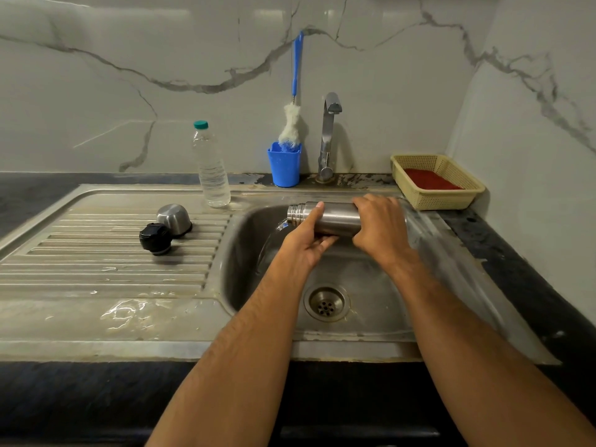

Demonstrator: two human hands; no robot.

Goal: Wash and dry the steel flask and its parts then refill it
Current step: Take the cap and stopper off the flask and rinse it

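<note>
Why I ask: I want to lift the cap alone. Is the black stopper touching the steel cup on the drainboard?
Cannot tell. In the head view the black stopper overlaps the front of the upturned steel cup, so no gap or contact shows plainly.

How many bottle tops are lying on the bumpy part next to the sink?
2. The steel cup lid sits upside down on the ridged drainboard, and the black stopper lies just in front of it, touching. None seems hidden.
</note>
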